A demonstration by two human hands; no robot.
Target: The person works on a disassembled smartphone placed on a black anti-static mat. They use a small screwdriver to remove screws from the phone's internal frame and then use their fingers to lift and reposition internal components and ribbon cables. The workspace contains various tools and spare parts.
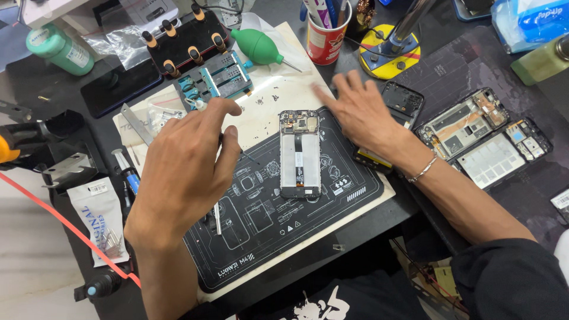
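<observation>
While the left hand [189,160] pinches a thin tool [249,156] beside the opened phone [300,154], the right hand [358,112], fingers spread and empty, risks knocking the frame [398,109] beneath it.

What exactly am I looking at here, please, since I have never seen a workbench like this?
This is one picture from a camera worn on a person's head, looking down at their own two bare hands over a repair bench. On a dark work mat lies an opened phone, its back off and inner parts showing. The left hand hovers over the mat and pinches a thin pointed tool. The right hand is spread flat, holding nothing, partly over another opened phone frame. More dismantled phones lie to the right. Behind stand a green air blower and a red cup of tools.
</observation>
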